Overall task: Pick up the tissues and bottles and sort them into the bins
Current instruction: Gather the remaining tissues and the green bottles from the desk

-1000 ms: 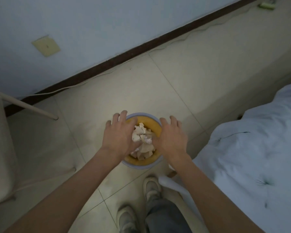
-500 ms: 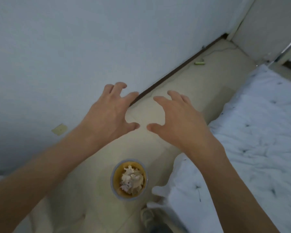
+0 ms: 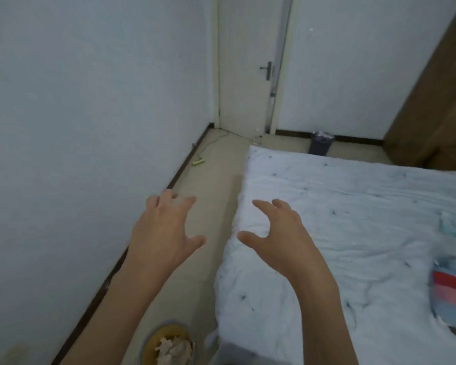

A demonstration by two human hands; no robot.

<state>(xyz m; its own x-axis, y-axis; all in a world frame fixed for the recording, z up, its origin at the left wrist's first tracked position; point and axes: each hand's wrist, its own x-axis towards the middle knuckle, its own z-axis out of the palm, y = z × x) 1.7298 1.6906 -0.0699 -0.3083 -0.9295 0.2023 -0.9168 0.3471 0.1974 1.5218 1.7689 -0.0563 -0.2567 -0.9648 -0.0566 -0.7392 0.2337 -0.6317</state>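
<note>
My left hand [image 3: 163, 233] and right hand [image 3: 284, 241] hover with fingers [image 3: 187, 204] spread and loosely bent, holding nothing, the left over the narrow strip of floor [image 3: 216, 180] between wall [image 3: 90, 127] and bed [image 3: 353, 246], the right over the bed's edge. Under my left forearm [image 3: 127, 299] stands one yellow bin [image 3: 154, 343] heaped with crumpled tissues [image 3: 173, 350]. Far up the strip one green bottle [image 3: 198, 162] lies on its side by the baseboard [image 3: 179, 173], long axis across the strip, and a second, dark bin [image 3: 321, 146] stands against the far wall [image 3: 340, 75].

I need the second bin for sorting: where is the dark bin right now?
In the head view, the dark bin stands on the floor against the far wall, just beyond the bed, right of the door.
</note>
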